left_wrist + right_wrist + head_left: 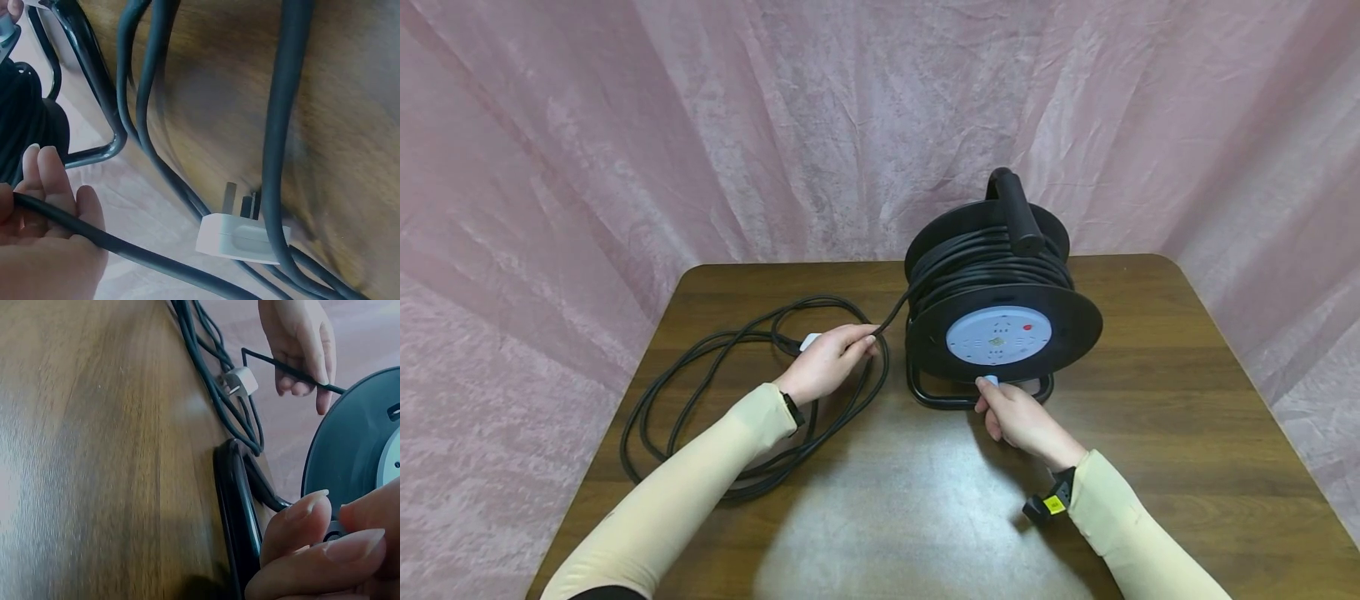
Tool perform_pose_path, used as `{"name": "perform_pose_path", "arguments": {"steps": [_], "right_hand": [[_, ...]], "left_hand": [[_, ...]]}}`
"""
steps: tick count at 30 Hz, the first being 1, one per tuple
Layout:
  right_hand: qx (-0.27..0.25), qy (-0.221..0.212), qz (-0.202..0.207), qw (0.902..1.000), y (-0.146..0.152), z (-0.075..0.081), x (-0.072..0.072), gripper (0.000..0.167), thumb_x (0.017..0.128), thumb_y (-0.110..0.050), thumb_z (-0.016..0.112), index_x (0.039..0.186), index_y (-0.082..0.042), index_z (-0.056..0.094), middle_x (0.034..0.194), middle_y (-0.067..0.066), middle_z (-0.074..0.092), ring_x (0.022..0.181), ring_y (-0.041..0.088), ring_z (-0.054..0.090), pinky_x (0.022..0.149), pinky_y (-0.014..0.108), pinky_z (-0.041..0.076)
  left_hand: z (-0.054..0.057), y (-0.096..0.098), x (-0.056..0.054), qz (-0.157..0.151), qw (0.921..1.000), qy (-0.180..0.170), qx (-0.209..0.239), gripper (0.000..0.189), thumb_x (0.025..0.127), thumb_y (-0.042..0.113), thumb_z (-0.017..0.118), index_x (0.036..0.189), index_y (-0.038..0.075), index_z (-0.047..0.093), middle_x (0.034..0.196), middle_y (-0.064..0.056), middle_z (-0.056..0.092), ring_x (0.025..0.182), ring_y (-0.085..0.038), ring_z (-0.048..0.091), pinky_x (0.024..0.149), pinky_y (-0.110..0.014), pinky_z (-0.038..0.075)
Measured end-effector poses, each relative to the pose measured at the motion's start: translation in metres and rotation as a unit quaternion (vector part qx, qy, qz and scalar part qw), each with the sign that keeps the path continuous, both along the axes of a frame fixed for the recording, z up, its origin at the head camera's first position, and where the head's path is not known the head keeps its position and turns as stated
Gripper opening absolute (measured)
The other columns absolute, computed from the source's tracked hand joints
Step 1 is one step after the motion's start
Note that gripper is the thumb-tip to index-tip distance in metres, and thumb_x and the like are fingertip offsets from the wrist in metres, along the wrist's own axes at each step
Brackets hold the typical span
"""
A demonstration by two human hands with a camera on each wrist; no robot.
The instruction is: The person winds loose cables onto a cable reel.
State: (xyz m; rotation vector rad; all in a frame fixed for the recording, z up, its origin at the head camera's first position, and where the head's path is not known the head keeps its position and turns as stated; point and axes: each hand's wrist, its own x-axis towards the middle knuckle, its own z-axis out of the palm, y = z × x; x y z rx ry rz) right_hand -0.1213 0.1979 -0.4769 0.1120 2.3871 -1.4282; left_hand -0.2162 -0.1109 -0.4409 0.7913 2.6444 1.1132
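Observation:
A black cable reel point(1078, 321) stands on the right half of the table, with a round socket panel point(998, 335) on its front. Black cable is wound around its drum. From the drum a length of cable point(156, 267) runs leftward to my left hand point(823, 362), which pinches it between thumb and fingers. At the front disc's lower edge, my right hand point(1018, 421) pinches a small pale knob point(992, 380), mostly hidden by the fingertips. Loose loops of cable point(647, 396) lie under and left of my left hand, with a white plug point(240, 239) among them.
The reel rests on a black tubular stand point(943, 402), and a black carrying handle point(1019, 212) rises above the drum. Beneath everything is a brown wooden table point(1180, 467). Pink curtains point(850, 125) hang behind it and at both sides.

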Motion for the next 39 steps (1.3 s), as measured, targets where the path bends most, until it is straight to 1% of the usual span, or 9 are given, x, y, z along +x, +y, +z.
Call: {"name": "perform_pose_path", "arguments": {"steps": [3,11,18,23,26,30,32,35,39], "right_hand": [[-0.02,-0.008,-0.011,0.9997,-0.004,-0.001,0.0,0.056,0.111,-0.047,0.034,0.1,0.002,0.06,0.057,0.003,0.053,0.045,0.013,0.038,0.047,0.028,0.031],[-0.095,-0.041,-0.031,0.9942,-0.012,-0.004,-0.001,0.052,0.11,-0.042,0.034,0.101,0.003,0.058,0.056,0.002,0.051,0.042,0.01,0.034,0.043,0.023,0.027],[-0.085,-0.036,-0.02,0.9956,-0.016,-0.003,-0.002,0.057,0.11,-0.049,0.038,0.102,0.003,0.059,0.056,0.002,0.05,0.043,0.011,0.033,0.045,0.024,0.027],[-0.088,-0.037,-0.014,0.9954,-0.02,-0.003,-0.003,0.056,0.11,-0.048,0.039,0.101,0.004,0.059,0.056,0.001,0.049,0.044,0.011,0.034,0.045,0.025,0.026],[-0.099,-0.045,-0.013,0.994,-0.023,-0.003,-0.004,0.056,0.11,-0.047,0.038,0.101,0.005,0.057,0.055,0.001,0.048,0.044,0.011,0.033,0.044,0.024,0.024],[-0.118,-0.054,-0.013,0.9915,-0.026,-0.002,-0.004,0.056,0.11,-0.047,0.039,0.103,0.007,0.055,0.056,0.001,0.047,0.043,0.011,0.031,0.043,0.023,0.024],[-0.125,-0.055,-0.012,0.9905,-0.028,-0.002,-0.004,0.056,0.11,-0.047,0.039,0.103,0.007,0.055,0.056,0.001,0.047,0.043,0.011,0.03,0.043,0.023,0.024],[-0.132,-0.057,-0.011,0.9895,-0.03,-0.001,-0.004,0.057,0.109,-0.048,0.04,0.103,0.007,0.054,0.057,0.001,0.047,0.043,0.011,0.03,0.043,0.023,0.024],[-0.141,-0.06,-0.003,0.9882,-0.032,0.0,-0.005,0.057,0.11,-0.048,0.04,0.104,0.006,0.054,0.058,0.001,0.047,0.043,0.011,0.03,0.043,0.023,0.024]], "left_hand": [[-0.002,-0.002,0.0,0.002,1.0,0.004,0.006,0.034,0.111,0.022,0.049,0.137,0.006,0.064,0.109,0.001,0.071,0.108,-0.015,0.065,0.099,-0.039,0.049],[-0.004,-0.005,0.0,0.007,1.0,0.001,0.003,0.034,0.111,0.024,0.048,0.139,0.01,0.063,0.109,0.004,0.071,0.114,-0.015,0.064,0.101,-0.041,0.048],[-0.004,-0.004,0.002,0.008,0.9999,-0.003,0.007,0.036,0.111,0.024,0.048,0.142,0.009,0.061,0.109,0.002,0.072,0.112,-0.015,0.064,0.102,-0.039,0.047],[-0.003,-0.003,0.004,0.007,0.9999,-0.002,0.013,0.039,0.111,0.023,0.048,0.147,0.01,0.056,0.11,-0.001,0.073,0.112,-0.015,0.064,0.102,-0.039,0.047],[-0.003,-0.004,0.004,0.003,0.9995,-0.005,0.031,0.04,0.112,0.022,0.047,0.15,0.014,0.053,0.113,-0.006,0.073,0.111,-0.016,0.065,0.101,-0.038,0.048],[-0.003,-0.005,0.003,-0.003,0.9982,-0.01,0.059,0.041,0.111,0.018,0.047,0.152,0.018,0.051,0.12,-0.012,0.071,0.113,-0.024,0.068,0.1,-0.037,0.051],[-0.003,-0.006,0.003,-0.002,0.9982,-0.003,0.06,0.041,0.112,0.018,0.046,0.153,0.019,0.051,0.122,-0.01,0.071,0.115,-0.027,0.067,0.099,-0.038,0.051],[-0.002,-0.007,0.003,0.005,0.9989,0.016,0.045,0.041,0.112,0.021,0.045,0.153,0.022,0.051,0.123,-0.003,0.071,0.118,-0.023,0.065,0.101,-0.039,0.05],[-0.001,-0.01,0.002,0.013,0.9987,0.006,0.049,0.041,0.112,0.027,0.044,0.153,0.025,0.051,0.125,0.004,0.069,0.123,-0.016,0.061,0.105,-0.043,0.046]]}}
